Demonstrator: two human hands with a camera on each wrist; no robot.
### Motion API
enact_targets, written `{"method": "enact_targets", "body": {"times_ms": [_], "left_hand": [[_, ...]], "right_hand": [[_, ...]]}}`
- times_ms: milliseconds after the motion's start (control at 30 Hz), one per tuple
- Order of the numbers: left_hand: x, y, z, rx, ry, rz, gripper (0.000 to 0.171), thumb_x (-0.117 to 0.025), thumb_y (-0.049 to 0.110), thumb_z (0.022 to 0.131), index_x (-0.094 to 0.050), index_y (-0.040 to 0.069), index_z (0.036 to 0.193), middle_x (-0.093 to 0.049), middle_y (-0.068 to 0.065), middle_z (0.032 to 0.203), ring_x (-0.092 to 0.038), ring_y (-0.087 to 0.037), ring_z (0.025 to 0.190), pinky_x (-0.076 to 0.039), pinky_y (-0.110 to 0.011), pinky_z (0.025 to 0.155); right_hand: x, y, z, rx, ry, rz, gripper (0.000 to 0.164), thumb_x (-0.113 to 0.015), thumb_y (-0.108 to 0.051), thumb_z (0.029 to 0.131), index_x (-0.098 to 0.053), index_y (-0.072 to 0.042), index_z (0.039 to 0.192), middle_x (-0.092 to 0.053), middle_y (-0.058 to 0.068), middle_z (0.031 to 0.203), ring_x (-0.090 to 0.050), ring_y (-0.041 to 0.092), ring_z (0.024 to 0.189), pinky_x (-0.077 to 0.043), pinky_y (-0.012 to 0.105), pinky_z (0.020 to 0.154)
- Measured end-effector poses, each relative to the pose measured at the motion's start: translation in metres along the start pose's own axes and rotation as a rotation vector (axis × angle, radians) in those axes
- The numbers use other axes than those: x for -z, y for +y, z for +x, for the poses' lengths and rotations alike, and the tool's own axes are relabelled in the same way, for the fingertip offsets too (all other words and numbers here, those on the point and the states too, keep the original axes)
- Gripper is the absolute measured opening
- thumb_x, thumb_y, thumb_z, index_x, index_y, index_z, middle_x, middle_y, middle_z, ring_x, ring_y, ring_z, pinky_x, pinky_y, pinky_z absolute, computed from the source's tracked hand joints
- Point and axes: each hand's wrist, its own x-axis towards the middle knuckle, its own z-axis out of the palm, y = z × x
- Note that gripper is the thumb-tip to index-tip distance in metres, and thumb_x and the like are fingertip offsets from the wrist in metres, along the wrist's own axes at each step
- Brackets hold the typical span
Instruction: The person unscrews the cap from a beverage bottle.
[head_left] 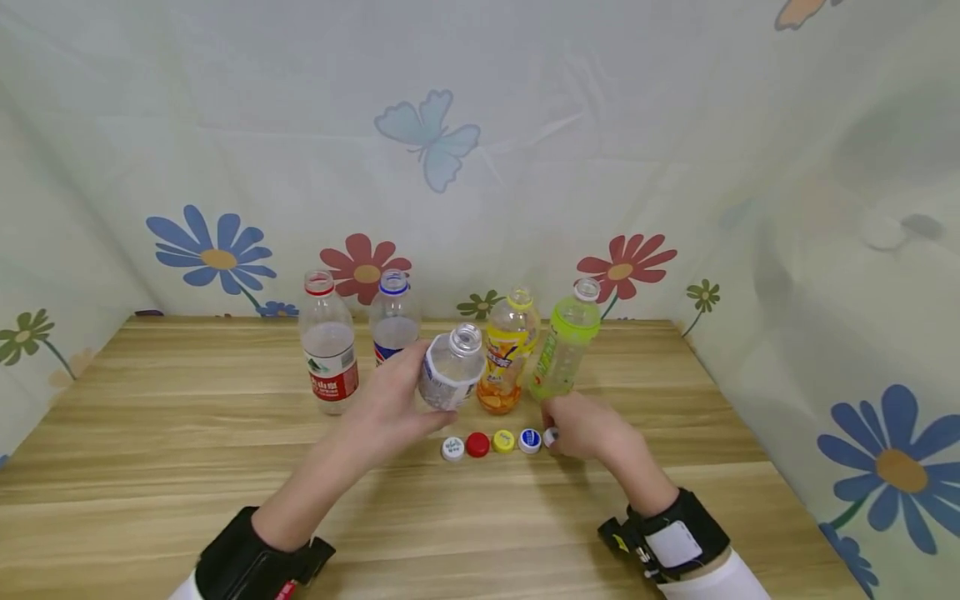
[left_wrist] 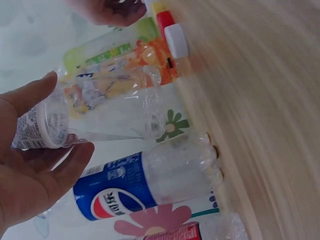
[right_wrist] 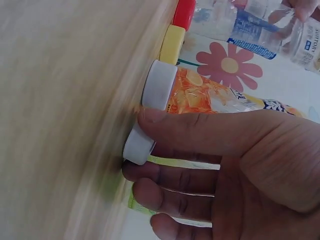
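My left hand grips a clear uncapped bottle with a white label, holding it up off the table with its mouth tipped toward me. In the left wrist view, thumb and fingers wrap its labelled part. At the right end of a row of caps, my right hand reaches down to a white cap. The right wrist view shows thumb and index finger pinching that cap at the tabletop. Beside it stand a blue-and-white cap, a yellow cap, a red cap and another white cap.
Uncapped bottles stand behind the caps: a red-labelled bottle, a Pepsi bottle partly hidden by my left hand, an orange-and-yellow bottle and a green bottle. A flowered curtain hangs behind the wooden table.
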Motion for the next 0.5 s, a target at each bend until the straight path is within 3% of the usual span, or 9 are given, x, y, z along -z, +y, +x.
{"method": "enact_targets", "body": {"times_ms": [167, 500], "left_hand": [[-0.011, -0.004, 0.007, 0.019, -0.008, -0.026, 0.085, -0.091, 0.018, 0.071, -0.041, 0.013, 0.14, -0.054, 0.001, 0.13, -0.057, -0.019, 0.118, -0.046, -0.035, 0.095], [-0.023, -0.008, 0.02, 0.102, 0.063, -0.003, 0.084, -0.089, 0.021, 0.073, -0.037, 0.011, 0.139, -0.058, -0.006, 0.127, -0.061, -0.025, 0.114, -0.048, -0.038, 0.092]], "right_hand": [[-0.001, 0.0, 0.001, -0.016, -0.011, 0.018, 0.022, -0.082, -0.02, 0.078, -0.061, -0.018, 0.086, -0.054, -0.006, 0.076, -0.053, 0.015, 0.07, -0.042, 0.03, 0.059], [-0.002, -0.001, 0.001, -0.007, 0.007, 0.032, 0.023, -0.082, -0.014, 0.077, -0.061, -0.015, 0.087, -0.055, -0.005, 0.077, -0.053, 0.015, 0.071, -0.044, 0.031, 0.06]]}}
